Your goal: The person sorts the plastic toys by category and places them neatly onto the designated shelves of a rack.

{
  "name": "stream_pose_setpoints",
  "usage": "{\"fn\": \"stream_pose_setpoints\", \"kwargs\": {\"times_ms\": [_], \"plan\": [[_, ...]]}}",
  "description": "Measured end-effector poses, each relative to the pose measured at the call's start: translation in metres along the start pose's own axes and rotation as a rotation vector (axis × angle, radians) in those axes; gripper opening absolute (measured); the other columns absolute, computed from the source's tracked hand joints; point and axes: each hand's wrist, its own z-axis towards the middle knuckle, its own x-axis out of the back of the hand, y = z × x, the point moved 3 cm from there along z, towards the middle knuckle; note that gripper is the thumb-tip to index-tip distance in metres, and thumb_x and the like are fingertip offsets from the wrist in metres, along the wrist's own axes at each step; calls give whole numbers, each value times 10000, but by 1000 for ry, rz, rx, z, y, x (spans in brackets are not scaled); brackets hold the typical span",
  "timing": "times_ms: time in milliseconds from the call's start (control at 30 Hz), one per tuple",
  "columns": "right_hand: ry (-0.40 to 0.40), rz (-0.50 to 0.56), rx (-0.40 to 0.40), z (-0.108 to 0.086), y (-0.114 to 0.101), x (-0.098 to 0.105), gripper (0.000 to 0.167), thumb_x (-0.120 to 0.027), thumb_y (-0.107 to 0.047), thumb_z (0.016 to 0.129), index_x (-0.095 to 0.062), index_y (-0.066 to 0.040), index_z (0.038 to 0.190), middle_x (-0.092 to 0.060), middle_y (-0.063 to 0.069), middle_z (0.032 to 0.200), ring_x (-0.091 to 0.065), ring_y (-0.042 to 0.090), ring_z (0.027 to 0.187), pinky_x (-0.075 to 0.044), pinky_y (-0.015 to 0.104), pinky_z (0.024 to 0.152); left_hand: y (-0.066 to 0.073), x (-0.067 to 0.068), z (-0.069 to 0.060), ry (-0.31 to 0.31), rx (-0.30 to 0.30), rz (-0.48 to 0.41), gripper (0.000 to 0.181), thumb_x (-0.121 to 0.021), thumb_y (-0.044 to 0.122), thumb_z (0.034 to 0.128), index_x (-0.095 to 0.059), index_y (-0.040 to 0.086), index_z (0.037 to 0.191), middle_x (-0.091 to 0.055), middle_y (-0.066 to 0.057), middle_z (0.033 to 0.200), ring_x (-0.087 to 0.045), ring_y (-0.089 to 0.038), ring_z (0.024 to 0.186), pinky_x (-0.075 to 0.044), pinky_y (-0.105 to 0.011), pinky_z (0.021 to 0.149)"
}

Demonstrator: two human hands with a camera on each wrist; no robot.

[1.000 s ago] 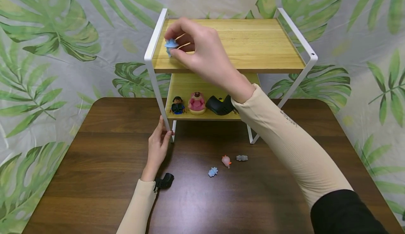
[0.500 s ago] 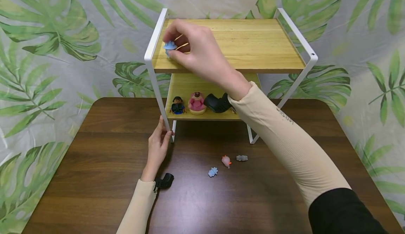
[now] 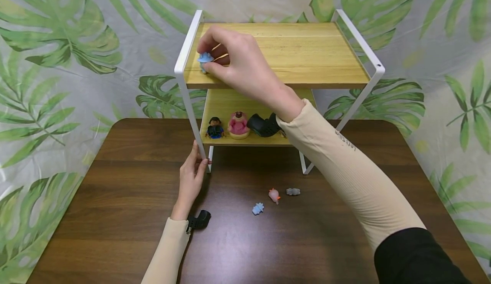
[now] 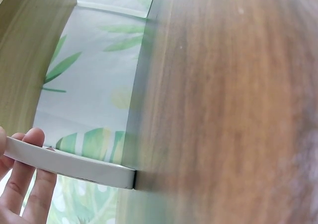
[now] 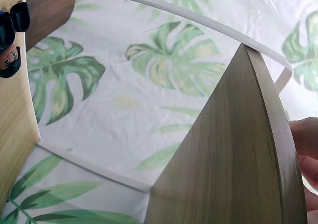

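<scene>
At the left end of the upper shelf (image 3: 299,58), my right hand (image 3: 239,60) pinches a small light-blue toy figure (image 3: 205,60) between thumb and fingers. The figure is upright, low over the board; whether its base touches the wood I cannot tell. My left hand (image 3: 190,177) grips the rack's white front left leg (image 3: 195,126) near the table; in the left wrist view its fingers (image 4: 42,184) wrap the white metal bar (image 4: 74,164). In the right wrist view only part of the right hand (image 5: 305,144) shows behind the board's edge, and the blue figure is hidden.
On the lower shelf (image 3: 222,100) stand a dark-haired figure (image 3: 215,128) and a pink bear figure (image 3: 238,126); my right wrist camera covers things beside them. A blue toy (image 3: 258,208), a pink toy (image 3: 274,195) and a grey toy (image 3: 293,192) lie on the brown table (image 3: 134,190).
My right hand has shifted slightly left and down with the blue figure still pinched. The left hand stays on the rack leg.
</scene>
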Motion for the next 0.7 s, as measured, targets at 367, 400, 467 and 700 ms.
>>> {"fn": "stream_pose_setpoints", "kwargs": {"times_ms": [367,400,467,700], "plan": [[-6,36,-10,-1,-1,1,159,-648,-8,894,-597,36,1038,-622,68,1020,-631,115,964,-481,171,840,1,0,0,-1,3,-6,1026,-555,-243,827,-207,450,1500,-555,-278,830,-610,-433,684,-517,-564,582],[-7,39,-13,-1,-1,1,165,-649,-10,894,-596,36,1044,-621,68,1025,-630,117,970,-480,172,844,1,0,0,-2,3,-6,1025,-555,-243,827,-207,447,1501,-556,-278,829,-611,-431,684,-516,-563,581],[-6,38,-18,-2,-1,3,178,-651,-9,893,-596,38,1056,-621,71,1036,-629,119,979,-479,176,848,1,0,0,-2,1,-4,1030,-558,-244,824,-208,451,1499,-555,-280,830,-612,-430,683,-518,-557,581],[17,48,-47,-6,0,9,202,-648,8,889,-587,42,1079,-614,86,1055,-631,128,971,-481,186,854,-1,0,0,1,-1,0,1035,-562,-241,824,-206,462,1495,-553,-284,839,-614,-423,679,-519,-552,576]]}}
